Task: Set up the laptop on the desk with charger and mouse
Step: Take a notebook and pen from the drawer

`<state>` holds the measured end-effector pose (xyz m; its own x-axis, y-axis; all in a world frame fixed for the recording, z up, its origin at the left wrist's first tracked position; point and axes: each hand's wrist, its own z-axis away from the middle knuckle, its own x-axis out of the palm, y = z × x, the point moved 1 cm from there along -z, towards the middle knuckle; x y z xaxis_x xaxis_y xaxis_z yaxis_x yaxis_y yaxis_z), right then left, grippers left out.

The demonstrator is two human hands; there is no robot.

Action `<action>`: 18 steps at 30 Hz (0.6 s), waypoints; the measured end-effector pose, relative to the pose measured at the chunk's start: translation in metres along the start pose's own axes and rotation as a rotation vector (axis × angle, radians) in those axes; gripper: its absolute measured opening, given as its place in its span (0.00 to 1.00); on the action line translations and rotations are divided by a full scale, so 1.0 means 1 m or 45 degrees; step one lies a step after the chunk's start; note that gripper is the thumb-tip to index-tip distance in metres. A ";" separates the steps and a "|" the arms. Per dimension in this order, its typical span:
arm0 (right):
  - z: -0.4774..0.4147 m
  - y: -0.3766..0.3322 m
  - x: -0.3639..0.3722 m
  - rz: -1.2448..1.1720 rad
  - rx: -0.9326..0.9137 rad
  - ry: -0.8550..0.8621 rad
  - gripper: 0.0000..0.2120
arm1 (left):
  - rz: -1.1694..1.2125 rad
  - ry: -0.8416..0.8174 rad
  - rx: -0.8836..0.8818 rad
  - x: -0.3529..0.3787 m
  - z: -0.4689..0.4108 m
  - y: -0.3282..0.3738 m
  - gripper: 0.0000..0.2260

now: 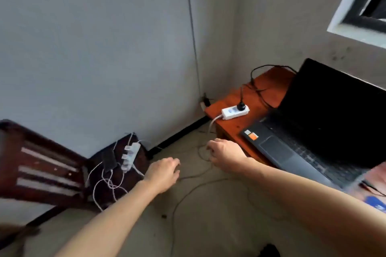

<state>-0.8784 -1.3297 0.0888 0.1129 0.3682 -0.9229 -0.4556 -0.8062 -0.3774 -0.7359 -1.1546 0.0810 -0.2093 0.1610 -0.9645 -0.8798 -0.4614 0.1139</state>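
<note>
The laptop (325, 131) stands open on the orange-brown desk (236, 129) at the right, its screen dark and its keyboard facing the person. Just beside its left edge a white power strip (235, 112) lies on the desk with a black plug (242, 107) seated in it; a black cable (259, 89) loops from the plug toward the laptop's back. A white cord (213, 122) runs off the strip over the desk's edge. Both bare arms reach forward and down over the floor (219, 225), the hands apart. The right hand (225, 155) hangs just off the desk's corner, knuckles up, fingers curled under; the left hand (164, 173) is lower and farther left, fingers bent downward. A thin grey cable (181, 196) curves across the floor below them and seems to meet both hands, but the blur makes it impossible to tell whether either grips it. At the left a dark wooden chair (48, 171) carries a second power strip (130, 155) full of white chargers.
</note>
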 end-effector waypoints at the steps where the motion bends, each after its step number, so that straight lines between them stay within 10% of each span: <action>1: -0.013 -0.038 0.010 0.017 -0.085 -0.038 0.15 | 0.010 0.041 -0.092 0.000 0.025 -0.034 0.14; 18: -0.070 -0.550 0.188 0.191 -1.502 -0.490 0.17 | 0.331 0.279 -1.515 0.032 0.424 -0.301 0.15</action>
<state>-0.5443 -0.8491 0.1172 -0.2279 0.1878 -0.9554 0.6497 -0.7015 -0.2929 -0.6587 -0.6409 0.1166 -0.1431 -0.1503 -0.9782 0.1359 -0.9820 0.1310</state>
